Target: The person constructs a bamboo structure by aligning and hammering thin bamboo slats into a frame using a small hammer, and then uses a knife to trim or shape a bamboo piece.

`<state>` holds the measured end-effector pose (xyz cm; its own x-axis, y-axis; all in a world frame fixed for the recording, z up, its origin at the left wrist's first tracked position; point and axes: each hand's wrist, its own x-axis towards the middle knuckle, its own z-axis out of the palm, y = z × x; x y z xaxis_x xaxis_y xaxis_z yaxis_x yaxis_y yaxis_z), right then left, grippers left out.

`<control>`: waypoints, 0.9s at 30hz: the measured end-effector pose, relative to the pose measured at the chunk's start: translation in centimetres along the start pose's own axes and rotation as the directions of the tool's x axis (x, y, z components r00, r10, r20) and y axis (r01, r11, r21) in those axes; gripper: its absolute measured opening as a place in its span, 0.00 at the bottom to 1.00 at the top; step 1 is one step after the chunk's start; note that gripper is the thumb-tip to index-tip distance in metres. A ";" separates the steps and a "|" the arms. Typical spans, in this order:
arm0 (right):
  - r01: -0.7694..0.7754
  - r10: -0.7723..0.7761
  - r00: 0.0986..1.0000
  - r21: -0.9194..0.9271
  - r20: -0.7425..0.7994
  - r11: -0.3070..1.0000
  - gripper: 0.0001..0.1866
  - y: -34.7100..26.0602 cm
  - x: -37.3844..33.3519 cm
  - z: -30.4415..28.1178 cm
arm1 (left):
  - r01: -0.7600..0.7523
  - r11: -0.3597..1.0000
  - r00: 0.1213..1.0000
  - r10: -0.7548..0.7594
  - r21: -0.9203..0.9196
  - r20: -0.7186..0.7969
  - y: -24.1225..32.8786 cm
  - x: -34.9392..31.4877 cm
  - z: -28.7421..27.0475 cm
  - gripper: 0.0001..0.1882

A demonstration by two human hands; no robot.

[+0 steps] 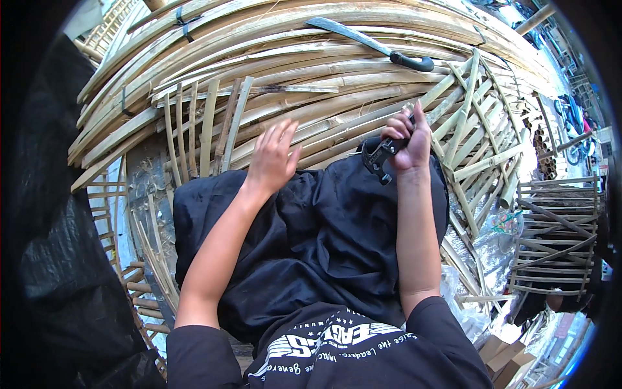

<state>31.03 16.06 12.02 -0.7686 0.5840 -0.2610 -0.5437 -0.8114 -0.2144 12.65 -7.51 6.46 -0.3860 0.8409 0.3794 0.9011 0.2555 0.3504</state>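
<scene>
Over my right thigh, my right hand (pixel 408 139) is closed around a black device (pixel 381 155) with an angular, bracket-like body and a dark rounded part beside it. Its exact kind I cannot make out, and the fingers hide part of it. My left hand (pixel 272 155) hovers above the other knee with its fingers stretched out and nothing in it. Dark cloth (pixel 291 220) covers my lap beneath both hands. Beyond them, a large knife (pixel 363 40) with a black handle lies across long split bamboo strips (pixel 272 55).
Several short bamboo slats (pixel 207 126) lean upright against the pile at the left. A lattice of bamboo pieces (pixel 476 129) rises at the right, near a slatted bamboo frame (pixel 557 233). Black sheeting (pixel 55 240) hangs along the left edge. Cardboard (pixel 505 356) sits at the lower right.
</scene>
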 end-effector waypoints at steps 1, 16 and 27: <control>-0.019 0.019 1.000 0.055 0.003 0.998 0.20 0.3 0.1 -1.7 | 0.043 0.999 0.999 -0.042 -0.017 0.021 0.1 -1.5 -1.1 0.25; 0.057 -0.081 0.983 -0.146 -0.164 0.988 0.20 0.9 1.0 -5.1 | 0.532 0.698 0.825 -0.556 0.479 -0.105 -6.6 -2.7 -3.5 0.26; 0.092 -0.108 0.982 -0.107 -0.153 0.990 0.19 -0.2 1.1 -4.5 | 0.652 0.592 0.713 -0.692 0.474 -0.117 -9.3 -2.3 0.4 0.32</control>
<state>31.74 16.96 7.56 -0.6447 0.6646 -0.3777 -0.5729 -0.7472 -0.3369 5.27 -11.60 2.01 -0.9215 0.3667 0.1278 0.3752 0.9256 0.0493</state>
